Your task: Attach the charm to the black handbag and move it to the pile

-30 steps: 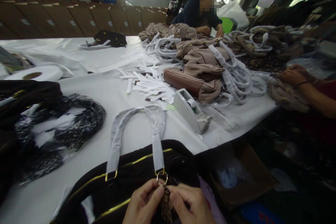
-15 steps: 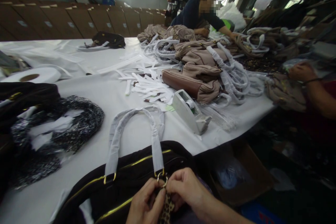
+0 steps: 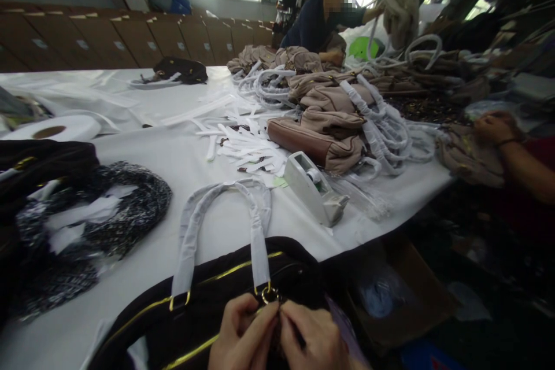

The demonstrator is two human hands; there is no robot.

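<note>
A dark brown handbag (image 3: 162,329) with gold zippers lies in front of me at the table edge. Its handles (image 3: 259,243) stand up, wrapped in white covering. A gold ring (image 3: 269,295) hangs at the base of the right-hand handle. Just below that ring, my left hand (image 3: 243,335) pinches the top of a leopard-print strap, with thumb and finger closed. My right hand (image 3: 314,338) pinches at the same spot, its fingertips meeting the left ones. The hands cover most of the strap, and the exact fastening between the fingertips is hidden.
A grey tape dispenser (image 3: 312,191) stands beyond the bag, near white strips (image 3: 243,147). Beige bags (image 3: 321,127) are piled behind. To the left lie black-and-white knitted fabric (image 3: 143,202) and a white roll (image 3: 82,127). Two co-workers are at the far side and right.
My hands have drawn together over the strap, hiding most of its leopard print, and the right forearm has swung down and inward. The far co-worker has lifted a beige bag.
</note>
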